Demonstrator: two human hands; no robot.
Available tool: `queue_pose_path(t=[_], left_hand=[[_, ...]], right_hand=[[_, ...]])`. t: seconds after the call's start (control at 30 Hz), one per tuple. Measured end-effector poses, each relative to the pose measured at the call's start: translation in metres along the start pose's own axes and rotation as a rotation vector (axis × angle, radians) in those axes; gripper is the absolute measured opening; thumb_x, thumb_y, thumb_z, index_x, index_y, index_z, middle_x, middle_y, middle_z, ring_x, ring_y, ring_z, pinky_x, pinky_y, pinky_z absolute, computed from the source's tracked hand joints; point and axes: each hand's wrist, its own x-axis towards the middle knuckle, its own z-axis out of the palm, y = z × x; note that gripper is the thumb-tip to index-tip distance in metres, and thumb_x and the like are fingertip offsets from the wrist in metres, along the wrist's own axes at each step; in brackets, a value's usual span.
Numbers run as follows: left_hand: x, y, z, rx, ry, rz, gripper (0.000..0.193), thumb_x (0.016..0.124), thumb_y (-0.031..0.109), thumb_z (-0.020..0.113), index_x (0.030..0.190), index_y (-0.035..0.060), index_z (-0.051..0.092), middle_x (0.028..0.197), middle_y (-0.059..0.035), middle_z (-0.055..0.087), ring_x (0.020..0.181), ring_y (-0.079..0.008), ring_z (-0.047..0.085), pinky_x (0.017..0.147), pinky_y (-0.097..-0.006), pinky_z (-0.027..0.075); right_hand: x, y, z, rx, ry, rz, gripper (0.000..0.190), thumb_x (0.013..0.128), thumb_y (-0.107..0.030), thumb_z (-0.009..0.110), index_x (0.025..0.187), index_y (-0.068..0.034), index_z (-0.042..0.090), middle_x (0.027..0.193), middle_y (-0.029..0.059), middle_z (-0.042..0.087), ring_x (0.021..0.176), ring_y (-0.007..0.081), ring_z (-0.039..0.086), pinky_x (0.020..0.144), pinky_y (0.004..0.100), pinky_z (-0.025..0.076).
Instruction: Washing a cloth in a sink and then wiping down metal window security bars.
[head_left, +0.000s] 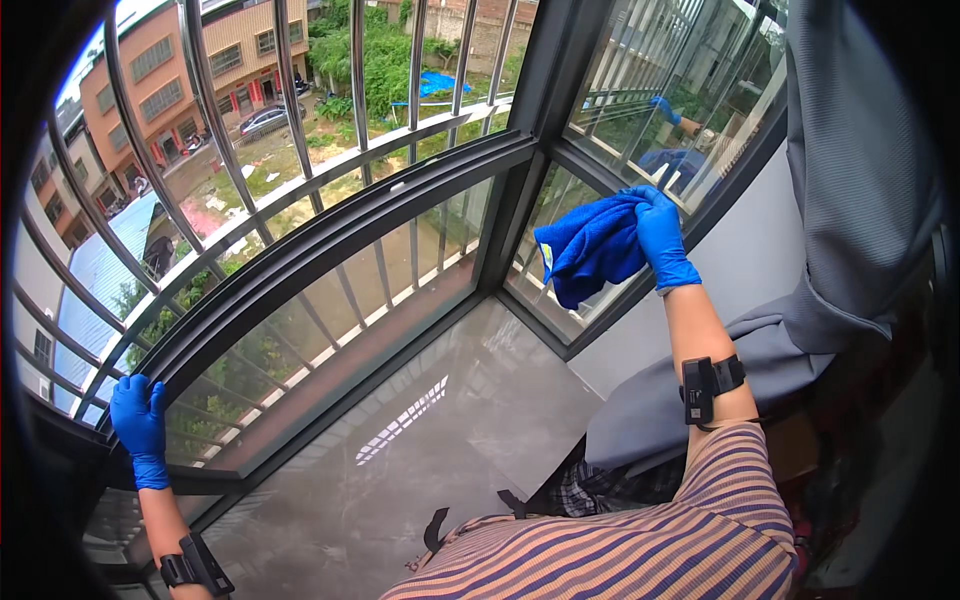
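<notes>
In my right hand (660, 232), gloved in blue, a dark blue cloth (592, 244) hangs bunched, with a small pale tag at its left edge. It is in front of the side window pane (555, 195) near the corner post; whether it touches the glass I cannot tell. My left hand (138, 424), in a matching glove, rests with its fingers over the dark window frame rail (330, 210) at the far left. The rail curves across the view between an opening with metal bars above and a lower glass pane (360, 307).
A grey tiled sill (420, 420) spans the area below the windows. Grey curtain fabric (855, 187) hangs on the right and folds down onto the sill's edge. Stainless steel bars (292, 112) stand outside. Beyond them lie buildings, a parked car (271, 120) and greenery.
</notes>
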Motion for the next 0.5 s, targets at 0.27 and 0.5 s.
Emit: queue_pose_path(t=[0.27, 0.5], left_hand=[[0.0, 0.0, -0.004, 0.033, 0.012, 0.017, 0.026, 0.073, 0.031, 0.052, 0.074, 0.0062, 0.045, 0.069, -0.0109, 0.039, 0.065, -0.0283, 0.042, 0.059, -0.0352, 0.033], [0.001, 0.005, -0.014, 0.022, -0.008, -0.011, 0.027, 0.072, 0.034, 0.053, 0.074, 0.007, 0.048, 0.066, -0.0085, 0.042, 0.064, -0.0256, 0.044, 0.058, -0.0337, 0.034]], right_hand=[[0.052, 0.023, 0.107, 0.642, -0.055, 0.222, 0.027, 0.074, -0.002, 0.037, 0.094, 0.002, 0.055, 0.091, 0.0098, 0.057, 0.084, 0.0172, 0.052, 0.079, 0.0258, 0.039], [0.082, -0.013, 0.139, 0.656, 0.103, -0.093, 0.024, 0.082, -0.01, 0.042, 0.099, -0.001, 0.055, 0.101, 0.0097, 0.055, 0.092, 0.0192, 0.051, 0.087, 0.0282, 0.037]])
